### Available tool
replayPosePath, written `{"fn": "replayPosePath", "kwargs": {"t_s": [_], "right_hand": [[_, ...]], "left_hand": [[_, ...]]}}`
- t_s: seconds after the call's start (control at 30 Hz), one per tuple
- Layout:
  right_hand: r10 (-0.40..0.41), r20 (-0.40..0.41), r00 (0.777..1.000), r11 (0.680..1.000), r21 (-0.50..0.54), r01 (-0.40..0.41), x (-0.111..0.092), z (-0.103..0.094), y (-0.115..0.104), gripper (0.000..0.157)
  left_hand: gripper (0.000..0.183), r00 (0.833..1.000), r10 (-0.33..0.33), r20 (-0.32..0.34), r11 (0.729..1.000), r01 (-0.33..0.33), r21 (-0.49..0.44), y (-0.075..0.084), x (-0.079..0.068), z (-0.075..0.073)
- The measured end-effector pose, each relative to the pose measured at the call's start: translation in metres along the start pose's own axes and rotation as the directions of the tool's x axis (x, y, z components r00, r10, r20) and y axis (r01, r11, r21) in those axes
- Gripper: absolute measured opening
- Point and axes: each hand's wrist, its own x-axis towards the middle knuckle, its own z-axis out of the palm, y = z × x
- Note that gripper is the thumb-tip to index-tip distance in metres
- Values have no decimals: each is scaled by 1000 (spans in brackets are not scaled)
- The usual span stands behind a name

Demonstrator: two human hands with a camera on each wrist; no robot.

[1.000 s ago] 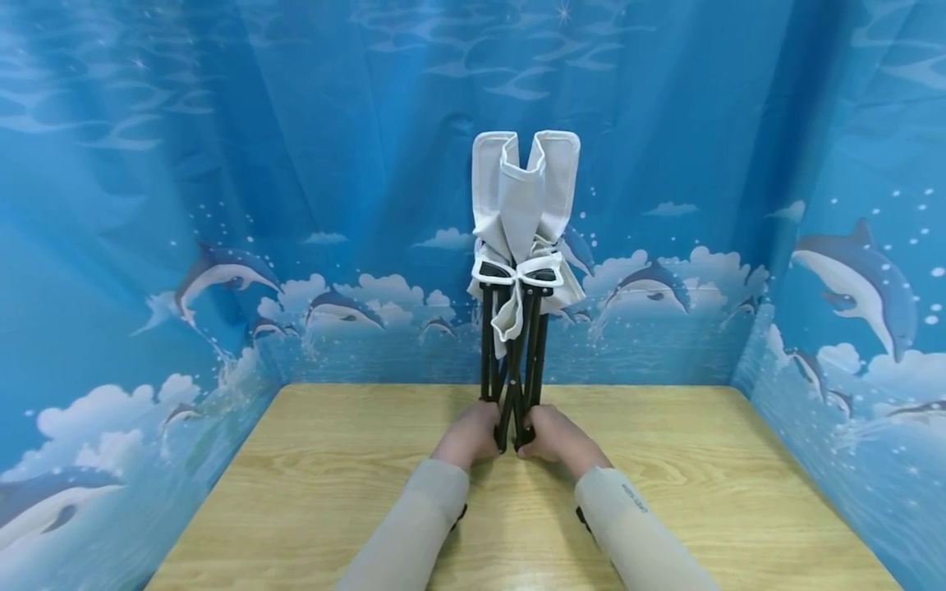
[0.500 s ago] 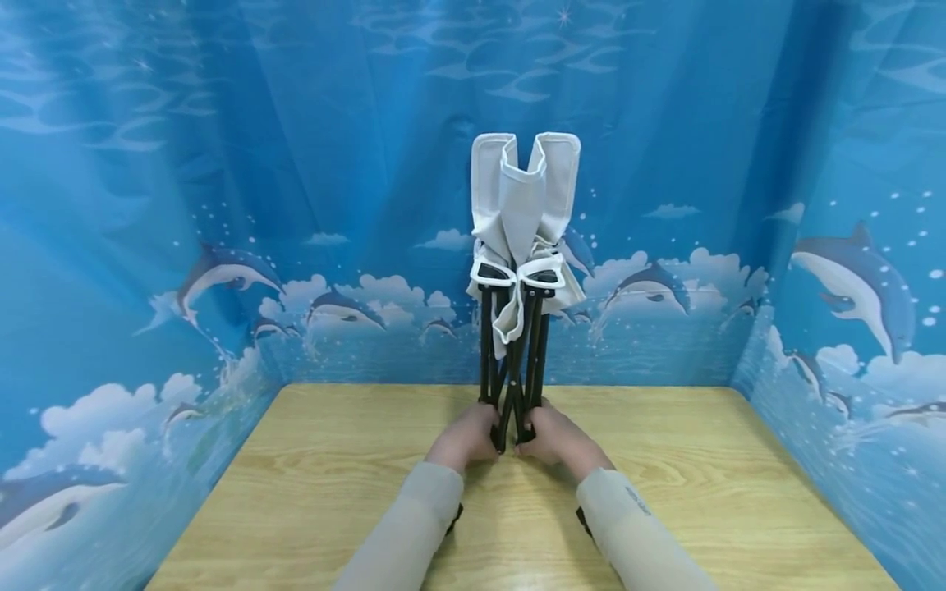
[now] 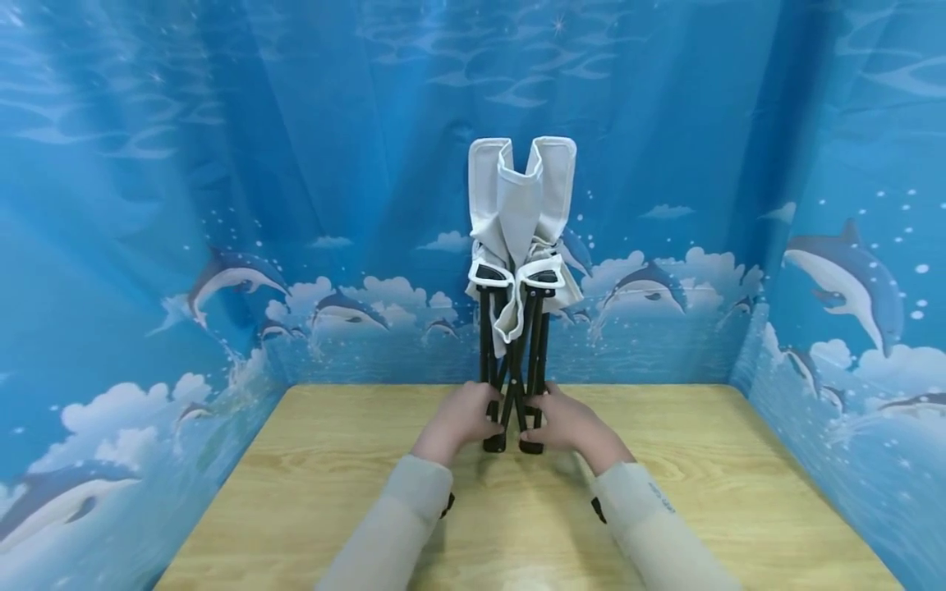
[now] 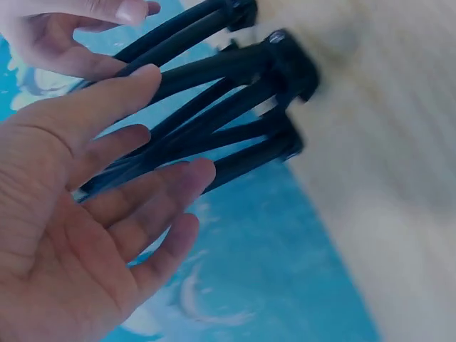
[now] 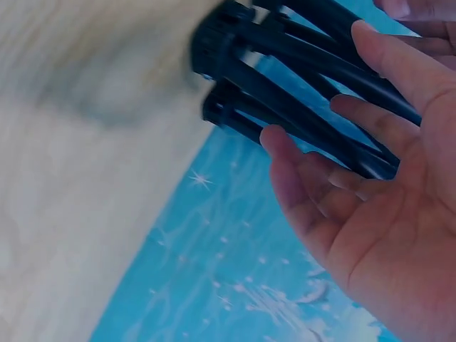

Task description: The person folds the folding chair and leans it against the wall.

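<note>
A folded chair (image 3: 521, 205) with white fabric on top and black crossed legs stands upright on the table in the head view. My left hand (image 3: 460, 419) is at the lower left legs. On the other side, my right hand (image 3: 575, 420) lies beside the lower right legs. In the left wrist view, that hand's fingers (image 4: 167, 192) are relaxed and spread around the black legs (image 4: 214, 75). The right wrist view has the fingers (image 5: 285, 160) loosely bent beside the legs (image 5: 285, 78), with a gap to the palm. Whether fingertips touch the legs, I cannot tell.
The wood-grain table (image 3: 355, 492) runs under both forearms. A blue curtain (image 3: 332, 164) printed with dolphins and clouds rises behind the table and along both sides.
Both hands have loosened from the lower legs and moved slightly apart and upward. The black feet, partly covered before, now show. The chair stays upright in nearly the same place.
</note>
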Motion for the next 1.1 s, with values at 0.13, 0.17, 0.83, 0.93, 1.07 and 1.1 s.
{"fn": "replayPosePath", "kwargs": {"t_s": [0.13, 0.17, 0.83, 0.93, 1.07, 1.1], "right_hand": [[4, 3, 1000, 1000, -23, -4, -4, -17, -5, 65], [-1, -2, 1000, 1000, -27, 0, -4, -21, -6, 65], [-232, -372, 899, 967, -188, 172, -43, -111, -32, 47], [-267, -452, 851, 958, -219, 185, -56, -123, -29, 45], [-385, -595, 706, 918, -325, 227, -65, -129, -22, 48], [-420, -626, 657, 903, -358, 237, -65, -128, -20, 51]], "left_hand": [[40, 999, 32, -33, 999, -31, 45, 13, 0, -18], [41, 998, 42, -41, 998, -40, 46, 14, 1, -22], [54, 914, 159, -373, 972, -79, 221, 42, -47, -99], [54, 874, 225, -430, 958, -119, 261, 45, -59, -111], [67, 777, 322, -541, 928, -145, 344, 42, -70, -122], [72, 745, 346, -570, 919, -147, 367, 41, -71, -124]]}}
